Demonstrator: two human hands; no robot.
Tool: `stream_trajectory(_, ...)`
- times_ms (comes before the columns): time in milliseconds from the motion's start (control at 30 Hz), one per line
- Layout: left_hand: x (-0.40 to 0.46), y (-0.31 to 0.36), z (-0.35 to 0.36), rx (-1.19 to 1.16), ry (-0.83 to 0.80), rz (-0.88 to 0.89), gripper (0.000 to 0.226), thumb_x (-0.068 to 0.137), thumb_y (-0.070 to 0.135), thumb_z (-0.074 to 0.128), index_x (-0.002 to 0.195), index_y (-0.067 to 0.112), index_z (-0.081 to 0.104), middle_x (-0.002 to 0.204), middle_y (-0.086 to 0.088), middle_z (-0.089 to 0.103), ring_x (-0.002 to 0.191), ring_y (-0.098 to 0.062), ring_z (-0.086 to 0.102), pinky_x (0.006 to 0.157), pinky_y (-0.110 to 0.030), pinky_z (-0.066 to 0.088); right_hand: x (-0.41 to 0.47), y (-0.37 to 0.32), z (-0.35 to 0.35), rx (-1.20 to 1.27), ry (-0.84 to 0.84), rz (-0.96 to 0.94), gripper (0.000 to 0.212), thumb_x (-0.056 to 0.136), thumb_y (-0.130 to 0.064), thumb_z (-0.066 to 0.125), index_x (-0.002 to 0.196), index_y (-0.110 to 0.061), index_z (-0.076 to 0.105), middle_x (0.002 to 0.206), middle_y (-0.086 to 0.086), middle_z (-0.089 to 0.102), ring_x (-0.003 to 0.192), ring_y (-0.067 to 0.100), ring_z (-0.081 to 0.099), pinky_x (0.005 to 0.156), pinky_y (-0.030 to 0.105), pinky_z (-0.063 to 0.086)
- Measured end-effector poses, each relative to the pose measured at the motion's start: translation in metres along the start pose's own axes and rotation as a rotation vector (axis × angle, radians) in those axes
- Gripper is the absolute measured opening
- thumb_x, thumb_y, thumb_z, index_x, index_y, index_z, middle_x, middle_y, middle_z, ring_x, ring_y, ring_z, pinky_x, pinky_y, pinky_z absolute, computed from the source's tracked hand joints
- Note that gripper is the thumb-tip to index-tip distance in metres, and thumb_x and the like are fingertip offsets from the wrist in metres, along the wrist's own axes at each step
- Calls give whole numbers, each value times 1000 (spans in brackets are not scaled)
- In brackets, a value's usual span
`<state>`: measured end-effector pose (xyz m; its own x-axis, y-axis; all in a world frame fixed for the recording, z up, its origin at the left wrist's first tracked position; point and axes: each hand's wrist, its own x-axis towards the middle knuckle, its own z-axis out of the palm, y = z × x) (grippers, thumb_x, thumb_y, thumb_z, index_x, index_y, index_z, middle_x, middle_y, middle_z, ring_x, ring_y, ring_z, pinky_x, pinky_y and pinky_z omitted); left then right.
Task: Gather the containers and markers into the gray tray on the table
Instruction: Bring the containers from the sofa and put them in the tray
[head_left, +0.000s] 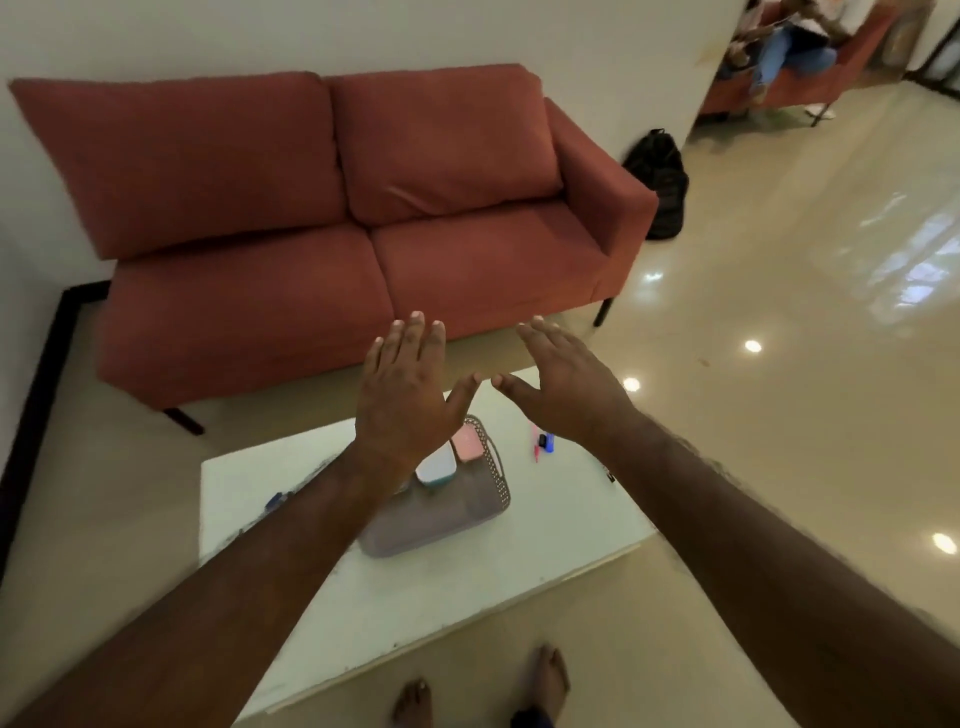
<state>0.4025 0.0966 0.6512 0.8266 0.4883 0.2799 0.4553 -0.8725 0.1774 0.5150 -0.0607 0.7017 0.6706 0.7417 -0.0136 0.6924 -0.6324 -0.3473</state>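
A gray tray (441, 519) with a perforated rim sits in the middle of a low white table (467, 597). Inside its far end lie a white container with a teal base (436, 467) and a pink container (467, 447). A pink marker (535, 441) and a blue marker (546, 442) lie on the table right of the tray. Another blue marker (274, 501) shows left of my left forearm. My left hand (405, 395) and my right hand (566, 384) are held up flat above the table, fingers spread, holding nothing. My left arm hides part of the tray.
A red two-seat sofa (337, 234) stands behind the table. A black backpack (660, 182) leans by the wall to its right. My bare feet (545, 680) are on the glossy floor at the table's near edge. A seated person (789, 47) is far back right.
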Motion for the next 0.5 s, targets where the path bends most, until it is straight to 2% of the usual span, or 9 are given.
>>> stream_trajectory(233,11,13,16,50,-2,-162,77,92,65,31,148,13,38,157,-13,31,146,-31,27,118,-47,22,43,25,11,68,-77,-135,77,93,-63,46,154,-20,25,163,4,19,151,20,14,121,41,20)
stream_trajectory(500,13,19,29,56,12,-264,80,90,66,28,148,12,39,157,-14,32,145,-32,28,118,-47,22,67,39,18,53,-141,-207,74,95,-58,46,154,-20,24,164,3,17,151,19,13,120,37,18)
